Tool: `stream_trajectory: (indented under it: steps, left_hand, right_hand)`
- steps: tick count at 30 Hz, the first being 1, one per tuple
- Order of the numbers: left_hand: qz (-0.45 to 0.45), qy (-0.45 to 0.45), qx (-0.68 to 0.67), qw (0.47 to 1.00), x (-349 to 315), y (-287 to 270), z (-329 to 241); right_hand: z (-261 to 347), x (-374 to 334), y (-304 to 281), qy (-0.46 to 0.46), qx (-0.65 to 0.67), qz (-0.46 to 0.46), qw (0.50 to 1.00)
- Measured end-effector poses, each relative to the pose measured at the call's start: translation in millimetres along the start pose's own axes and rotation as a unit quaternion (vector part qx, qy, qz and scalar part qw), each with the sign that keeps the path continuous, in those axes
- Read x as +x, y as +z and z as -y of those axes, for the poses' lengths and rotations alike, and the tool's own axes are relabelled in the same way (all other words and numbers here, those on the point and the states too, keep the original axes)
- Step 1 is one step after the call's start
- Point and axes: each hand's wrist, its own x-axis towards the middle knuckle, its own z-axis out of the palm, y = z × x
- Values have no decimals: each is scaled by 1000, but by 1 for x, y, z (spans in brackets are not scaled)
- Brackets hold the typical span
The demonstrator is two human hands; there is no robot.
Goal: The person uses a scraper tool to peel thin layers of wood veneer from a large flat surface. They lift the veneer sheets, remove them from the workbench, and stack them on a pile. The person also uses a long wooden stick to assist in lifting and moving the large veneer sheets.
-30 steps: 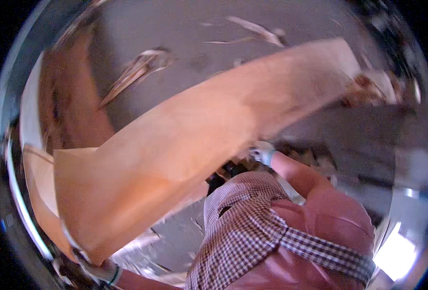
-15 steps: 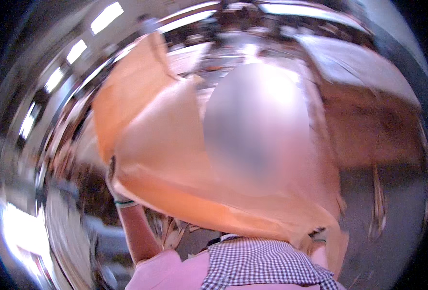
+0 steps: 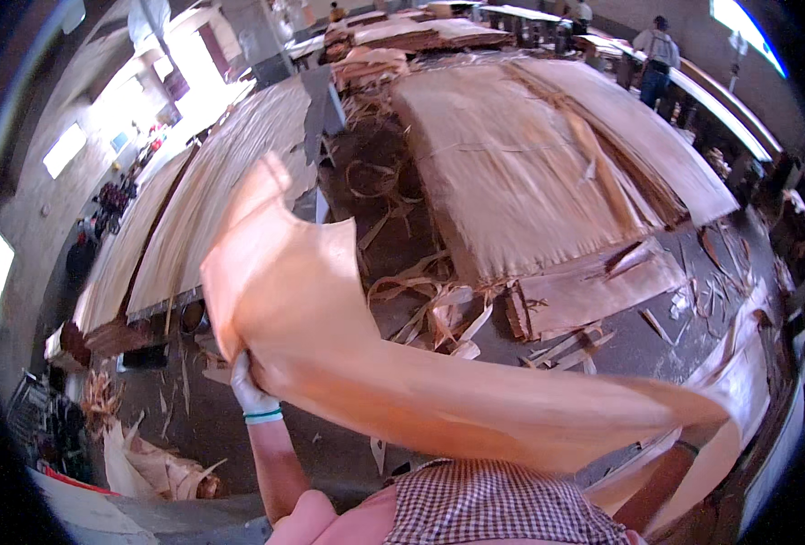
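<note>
A long, thin sheet of orange-tan wood veneer (image 3: 475,400) hangs in the air across my front, its far left end bent upward and its right end curling over. My left hand (image 3: 253,389), in a white glove with a green cuff, is closed on the sheet's near edge at the left. My right forearm (image 3: 658,486) reaches up under the curled right end. The sheet hides the right hand's fingers, but it is held aloft there and folds down around the wrist.
Ahead lies a broad stack of veneer sheets (image 3: 511,173), with a smaller stack (image 3: 602,286) before it. Another long stack (image 3: 221,182) stands at left. Torn veneer strips (image 3: 439,309) litter the floor. A person (image 3: 658,59) stands far right, back turned.
My view has swung round, and the stacks and floor scraps now show ahead. The veneer sheet has dropped lower and narrowed to a band stretching right, and my right arm has moved outward to the right.
</note>
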Motion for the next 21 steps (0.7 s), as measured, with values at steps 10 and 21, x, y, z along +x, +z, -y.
stream_trajectory:
  steps: [10, 21]
  left_hand:
    - [-158, 194, 43, 967, 77, -56, -26]
    - [-259, 290, 37, 921, 188, -58, -41]
  right_hand:
    - [-50, 174, 411, -191, -57, 265, 943]
    - [-153, 182, 830, -14, 78, 409, 909]
